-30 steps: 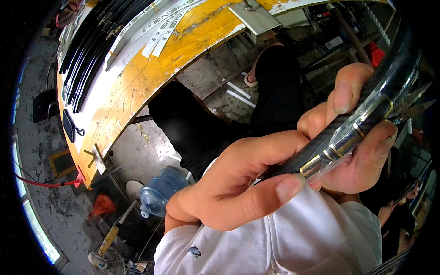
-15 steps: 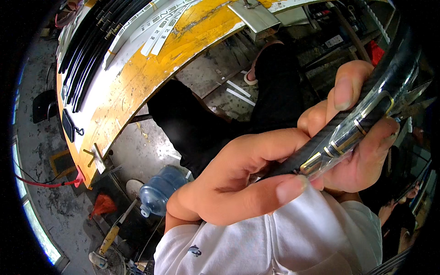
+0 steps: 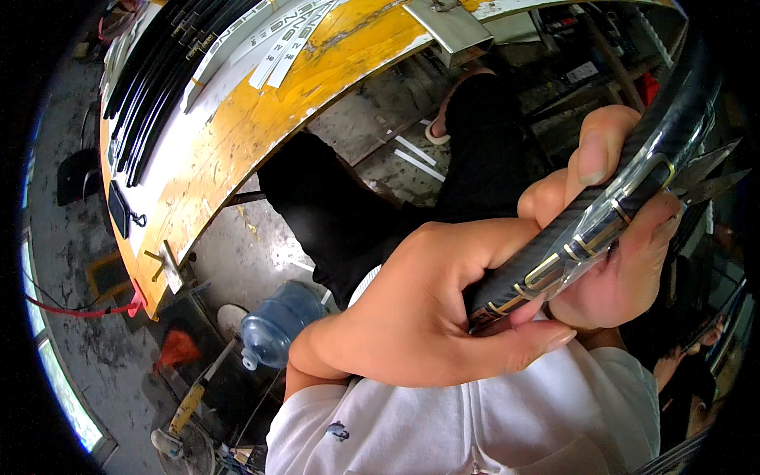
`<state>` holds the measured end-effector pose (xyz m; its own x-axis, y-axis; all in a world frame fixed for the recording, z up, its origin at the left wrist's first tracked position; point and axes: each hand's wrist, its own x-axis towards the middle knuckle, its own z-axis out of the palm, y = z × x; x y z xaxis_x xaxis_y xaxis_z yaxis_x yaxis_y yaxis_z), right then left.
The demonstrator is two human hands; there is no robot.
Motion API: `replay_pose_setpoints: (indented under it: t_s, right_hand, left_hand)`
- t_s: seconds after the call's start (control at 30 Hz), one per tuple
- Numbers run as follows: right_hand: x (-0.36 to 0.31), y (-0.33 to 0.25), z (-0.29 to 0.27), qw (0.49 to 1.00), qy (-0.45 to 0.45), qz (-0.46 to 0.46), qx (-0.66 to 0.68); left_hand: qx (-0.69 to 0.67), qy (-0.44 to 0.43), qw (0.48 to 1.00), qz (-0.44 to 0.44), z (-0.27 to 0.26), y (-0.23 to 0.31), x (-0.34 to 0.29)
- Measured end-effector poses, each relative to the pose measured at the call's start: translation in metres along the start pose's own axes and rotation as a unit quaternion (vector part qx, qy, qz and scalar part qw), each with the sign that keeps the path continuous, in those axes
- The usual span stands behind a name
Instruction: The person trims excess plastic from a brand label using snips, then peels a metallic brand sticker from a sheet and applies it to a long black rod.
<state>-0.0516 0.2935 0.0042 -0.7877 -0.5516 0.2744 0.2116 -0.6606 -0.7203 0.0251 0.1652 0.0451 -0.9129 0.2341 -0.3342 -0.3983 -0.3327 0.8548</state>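
A black rod (image 3: 566, 218) with a woven carbon look slants from my left hand up to the upper right. Along its side runs a gold-and-black decal (image 3: 546, 271) under shiny clear film, which looks wrinkled at its lower edge. My left hand (image 3: 427, 293) curls round the near end, its thumb stretched below the rod, apart from the decal. Farther up, my right hand (image 3: 625, 269) grips the rod, fingertips over its upper side and thumb along the lower side. Two pointed metal blades (image 3: 708, 170), like scissors, jut out beyond that thumb; their handles are hidden.
A worn yellow workbench (image 3: 214, 150) curves across the upper left, carrying several black rods (image 3: 158, 103), white printed strips (image 3: 289, 47) and a phone (image 3: 118, 210). A metal block (image 3: 451, 32) sits at its edge. Below stand a blue water bottle (image 3: 277, 324) and a fan (image 3: 186, 447).
My left thumb has come off the decal and dropped below the rod, uncovering more gold bands near the lower end. My right hand keeps its hold, with the blades shifted slightly.
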Motion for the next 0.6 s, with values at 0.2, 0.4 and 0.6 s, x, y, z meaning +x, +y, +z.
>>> replay_pose_setpoints:
  t_s: [0.2, 0.4, 0.6]
  right_hand:
    - [0.008, -0.007, 0.007, 0.996, 0.022, -0.029, -0.082]
    - [0.033, -0.02, 0.001, 0.994, 0.038, -0.001, -0.105]
    - [0.03, -0.011, -0.005, 0.987, 0.101, 0.027, -0.119]
  left_hand:
    - [-0.02, -0.04, 0.999, 0.02, -0.007, -0.01, -0.005]
    - [-0.021, -0.048, 0.998, -0.028, -0.02, -0.024, -0.015]
    - [-0.035, 0.01, 0.999, -0.025, -0.023, -0.021, -0.019]
